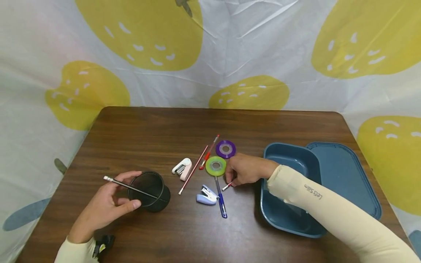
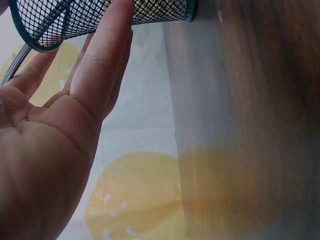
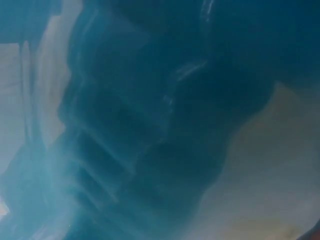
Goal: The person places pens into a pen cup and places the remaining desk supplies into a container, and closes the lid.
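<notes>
My left hand [image 1: 106,204] holds a black mesh pencil cup [image 1: 158,205], its thumb and fingers on either side near the rim. In the left wrist view, fingers [image 2: 102,60] lie along the mesh wall. A dark pencil [image 1: 131,188] with a white eraser leans in the cup, its eraser end sticking out over the hand. At the middle of the table my right hand [image 1: 248,168] pinches a red pencil [image 1: 227,186], most of it hidden under the fingers. Just left of it lie a green tape roll [image 1: 210,168] and a blue pen [image 1: 222,204].
A purple tape roll [image 1: 218,149], a red pen [image 1: 206,157], another red pencil [image 1: 189,178], a white stapler [image 1: 186,171] and a blue stapler [image 1: 205,199] lie mid-table. The right forearm crosses a blue bin [image 1: 289,228]; its lid [image 1: 345,175] lies at the right.
</notes>
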Motion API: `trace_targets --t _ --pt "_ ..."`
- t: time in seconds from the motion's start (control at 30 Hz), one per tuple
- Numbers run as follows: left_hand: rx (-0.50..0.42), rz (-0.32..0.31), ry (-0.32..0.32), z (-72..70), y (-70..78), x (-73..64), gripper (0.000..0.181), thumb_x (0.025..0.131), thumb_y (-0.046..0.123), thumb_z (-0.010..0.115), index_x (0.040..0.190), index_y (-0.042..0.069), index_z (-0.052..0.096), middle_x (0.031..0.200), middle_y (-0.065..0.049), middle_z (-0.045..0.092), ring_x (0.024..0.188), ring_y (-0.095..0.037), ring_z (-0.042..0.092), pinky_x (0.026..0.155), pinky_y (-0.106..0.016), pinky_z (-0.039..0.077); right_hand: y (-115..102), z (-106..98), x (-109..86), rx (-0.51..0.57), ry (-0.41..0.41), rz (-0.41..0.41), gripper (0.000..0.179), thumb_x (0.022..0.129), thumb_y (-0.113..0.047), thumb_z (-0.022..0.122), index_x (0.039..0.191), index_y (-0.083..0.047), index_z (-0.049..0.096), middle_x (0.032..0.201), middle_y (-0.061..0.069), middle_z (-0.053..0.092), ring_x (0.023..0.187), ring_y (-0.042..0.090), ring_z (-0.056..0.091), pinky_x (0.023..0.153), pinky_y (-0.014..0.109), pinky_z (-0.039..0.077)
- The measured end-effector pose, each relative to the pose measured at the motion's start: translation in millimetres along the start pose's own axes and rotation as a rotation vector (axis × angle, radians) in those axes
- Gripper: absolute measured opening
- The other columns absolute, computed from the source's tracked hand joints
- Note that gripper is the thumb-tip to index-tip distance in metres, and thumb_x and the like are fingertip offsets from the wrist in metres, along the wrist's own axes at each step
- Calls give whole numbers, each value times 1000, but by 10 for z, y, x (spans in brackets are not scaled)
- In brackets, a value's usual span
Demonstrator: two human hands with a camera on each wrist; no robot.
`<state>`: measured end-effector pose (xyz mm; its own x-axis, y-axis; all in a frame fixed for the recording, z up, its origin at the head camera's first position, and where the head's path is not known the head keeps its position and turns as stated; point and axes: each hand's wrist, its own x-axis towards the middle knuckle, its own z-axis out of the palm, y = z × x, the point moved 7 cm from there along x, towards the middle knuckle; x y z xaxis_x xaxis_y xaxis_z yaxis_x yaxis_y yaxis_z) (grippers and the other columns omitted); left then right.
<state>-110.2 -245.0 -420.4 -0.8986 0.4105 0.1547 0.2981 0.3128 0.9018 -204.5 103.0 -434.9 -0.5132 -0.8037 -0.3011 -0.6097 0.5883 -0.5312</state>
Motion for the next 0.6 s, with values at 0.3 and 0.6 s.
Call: trace_targets --t 0.3,0.6 --pt "8 -4 5 -3 -13 39 74 88 -8 79 154 8 49 127 -27 63 111 -7 70 73 -35 68 8 -37 6 51 32 -25 10 90 -9 82 90 -19 78 83 -11 72 78 4 62 74 22 57" --pt "11 8 5 1 -5 45 74 88 -9 79 153 7 49 127 -25 64 112 -12 71 74 -34 68 -19 -136 -21 90 72 -24 8 95 -12 79 97 -19 77 89 -10 72 81 7 63 79 25 59"
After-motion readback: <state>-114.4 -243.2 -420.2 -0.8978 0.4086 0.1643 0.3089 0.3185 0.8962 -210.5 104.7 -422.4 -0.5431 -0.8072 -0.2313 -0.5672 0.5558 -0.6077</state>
